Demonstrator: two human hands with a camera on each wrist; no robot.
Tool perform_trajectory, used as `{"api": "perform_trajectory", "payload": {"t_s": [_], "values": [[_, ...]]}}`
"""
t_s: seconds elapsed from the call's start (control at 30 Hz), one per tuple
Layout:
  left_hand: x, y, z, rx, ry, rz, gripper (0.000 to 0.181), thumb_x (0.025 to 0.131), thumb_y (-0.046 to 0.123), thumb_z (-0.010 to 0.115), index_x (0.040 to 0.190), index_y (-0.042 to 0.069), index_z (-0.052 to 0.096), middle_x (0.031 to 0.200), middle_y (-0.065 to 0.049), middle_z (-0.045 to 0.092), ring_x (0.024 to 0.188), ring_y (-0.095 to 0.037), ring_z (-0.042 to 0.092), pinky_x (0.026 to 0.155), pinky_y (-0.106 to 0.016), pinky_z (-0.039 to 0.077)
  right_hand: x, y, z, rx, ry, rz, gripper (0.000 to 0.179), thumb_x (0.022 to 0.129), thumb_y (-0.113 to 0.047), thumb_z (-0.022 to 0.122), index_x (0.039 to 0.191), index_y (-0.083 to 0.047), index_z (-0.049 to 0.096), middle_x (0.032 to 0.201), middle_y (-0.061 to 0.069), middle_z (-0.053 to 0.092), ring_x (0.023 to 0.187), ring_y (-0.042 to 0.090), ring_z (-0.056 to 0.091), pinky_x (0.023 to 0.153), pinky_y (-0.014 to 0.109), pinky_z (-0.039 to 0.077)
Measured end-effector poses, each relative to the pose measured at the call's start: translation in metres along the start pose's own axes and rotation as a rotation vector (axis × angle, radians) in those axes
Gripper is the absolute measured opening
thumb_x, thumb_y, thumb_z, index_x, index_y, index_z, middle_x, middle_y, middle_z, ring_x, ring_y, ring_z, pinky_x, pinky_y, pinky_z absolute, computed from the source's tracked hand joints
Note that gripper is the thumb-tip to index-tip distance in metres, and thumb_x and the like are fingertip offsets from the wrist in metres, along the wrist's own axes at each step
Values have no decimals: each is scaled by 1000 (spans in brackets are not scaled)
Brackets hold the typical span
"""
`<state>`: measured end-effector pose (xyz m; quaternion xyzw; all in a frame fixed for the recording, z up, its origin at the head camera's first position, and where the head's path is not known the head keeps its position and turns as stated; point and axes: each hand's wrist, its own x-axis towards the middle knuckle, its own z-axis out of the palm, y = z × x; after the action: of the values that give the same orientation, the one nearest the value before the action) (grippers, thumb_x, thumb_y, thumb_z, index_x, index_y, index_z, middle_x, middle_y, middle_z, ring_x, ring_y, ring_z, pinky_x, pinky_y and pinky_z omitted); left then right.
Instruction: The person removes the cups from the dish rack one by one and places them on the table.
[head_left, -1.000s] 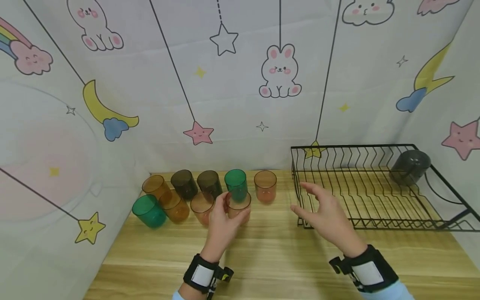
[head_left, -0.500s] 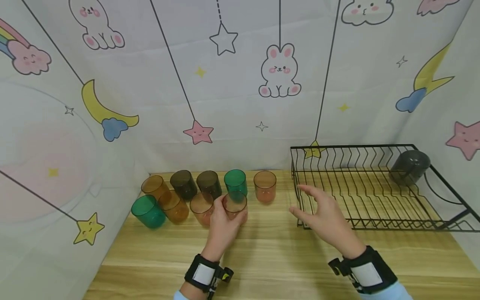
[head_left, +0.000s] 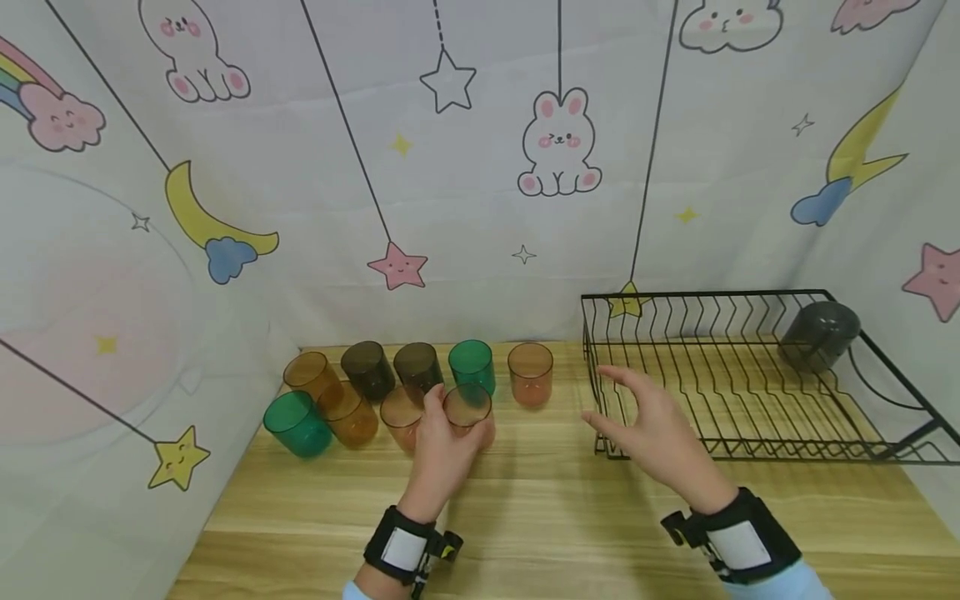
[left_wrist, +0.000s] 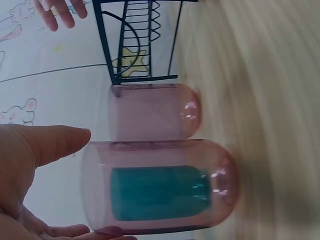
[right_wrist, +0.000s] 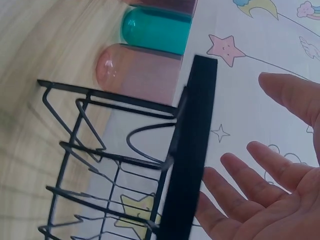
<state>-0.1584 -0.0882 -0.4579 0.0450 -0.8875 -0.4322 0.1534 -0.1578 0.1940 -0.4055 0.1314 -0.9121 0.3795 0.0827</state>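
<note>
My left hand (head_left: 442, 454) is around the near side of a pink glass tumbler (head_left: 471, 408) in the front row, its fingers spread. In the left wrist view the thumb lies just off the wall of this pink tumbler (left_wrist: 220, 215), and fingertips are at its lower side by the rim. A green tumbler (head_left: 472, 357) shows through and behind it. My right hand (head_left: 660, 433) hovers at the left end of a black wire dish rack (head_left: 720, 442), thumb and fingers apart, holding nothing; the right wrist view shows the bare palm (right_wrist: 270, 200) beside the rack's frame.
Left of the held-around tumbler stand another pink tumbler (head_left: 401, 417), an amber one (head_left: 352, 417) and a green one (head_left: 298, 425). Behind them are an amber (head_left: 309, 372) and two dark tumblers (head_left: 367, 371). Another pink tumbler (head_left: 531, 375) stands near the rack. A dark tumbler (head_left: 817, 333) lies inside the rack.
The pink tumbler at my left hand has shifted slightly left. The left fingers have drawn a little away from its rim. My right hand has barely moved.
</note>
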Motion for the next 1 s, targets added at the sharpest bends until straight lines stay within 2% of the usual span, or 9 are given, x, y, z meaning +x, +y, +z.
{"api": "perform_trajectory", "payload": {"t_s": [0.13,0.3,0.4,0.5,0.6,0.73,0.83,1.0], "values": [[1,12,-8,-1,7,22,86,77,38,75,143,8,29,140,-16,44,128,-28,45,100,-47,43,3,3,-9,-10,3,-4,72,80,-52,67,139,-18,43,142,10,45,129,33,42,102,55,37],[2,29,-15,17,15,66,83,79,42,72,143,12,29,143,-10,40,134,-22,37,106,-47,38,5,10,-27,-84,56,-26,71,82,-48,68,139,-15,42,140,14,46,128,36,42,99,58,38],[2,41,-17,12,35,134,79,80,40,72,143,14,30,141,-7,41,132,-20,39,105,-45,39,9,15,-41,-163,110,-54,68,82,-41,70,138,-12,44,138,17,47,125,39,43,97,59,38],[0,51,-16,1,41,228,74,82,37,70,142,15,33,144,-5,38,133,-21,38,105,-45,39,15,22,-57,-229,143,-66,66,82,-37,71,136,-8,45,136,20,47,123,41,43,97,60,37],[-2,56,-13,-1,17,307,71,85,38,67,143,15,34,149,-6,32,139,-24,30,106,-47,37,22,33,-68,-283,156,-61,65,82,-37,71,133,-5,47,136,24,46,123,45,42,97,63,35],[-6,57,-4,57,-46,380,70,88,46,60,144,13,33,153,-8,26,144,-26,18,108,-51,33,27,48,-78,-337,165,-29,63,80,-29,74,130,-1,50,135,28,44,122,49,39,97,67,30],[-8,58,3,110,-104,419,69,89,46,58,145,12,33,152,-9,27,145,-25,16,109,-52,30,30,62,-86,-374,174,9,64,78,-27,75,130,1,49,138,30,39,123,52,35,96,70,26],[-13,59,12,170,-192,454,70,89,46,58,146,13,32,153,-10,28,145,-26,16,109,-53,30,38,85,-108,-416,220,91,66,80,-27,73,132,4,46,148,33,20,131,56,20,97,74,18]]}}
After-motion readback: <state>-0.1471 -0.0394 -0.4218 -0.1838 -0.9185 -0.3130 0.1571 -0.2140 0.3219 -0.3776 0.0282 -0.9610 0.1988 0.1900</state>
